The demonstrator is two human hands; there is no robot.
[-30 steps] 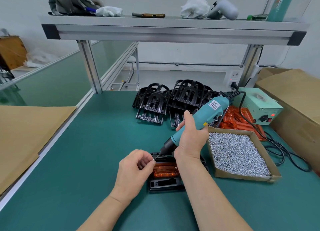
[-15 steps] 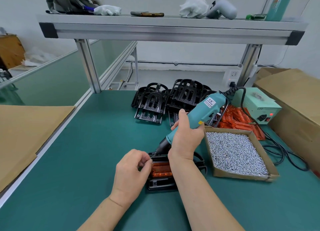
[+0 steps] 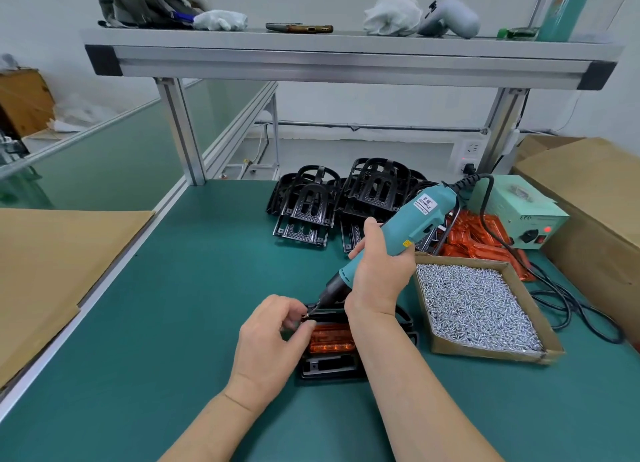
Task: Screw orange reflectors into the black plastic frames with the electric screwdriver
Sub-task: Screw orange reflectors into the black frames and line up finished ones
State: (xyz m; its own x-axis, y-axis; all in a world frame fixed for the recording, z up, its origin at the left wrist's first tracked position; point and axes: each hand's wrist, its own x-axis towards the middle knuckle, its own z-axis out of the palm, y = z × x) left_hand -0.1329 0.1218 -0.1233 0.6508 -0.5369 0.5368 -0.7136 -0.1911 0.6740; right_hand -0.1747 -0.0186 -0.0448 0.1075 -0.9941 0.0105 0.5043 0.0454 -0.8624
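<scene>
Now, screw at bit.
Right grip wraps the electric screwdriver; left grip pinches that screw by the orange reflector.

The right hand and its arm cover the right side of the black frame and orange reflector. The left hand pinches the electric screwdriver tip; anything held there is too small to see. Both arms run off the bottom edge.

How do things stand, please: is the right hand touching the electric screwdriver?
Touching. The head view shows the right hand wrapped around the electric screwdriver.
</scene>
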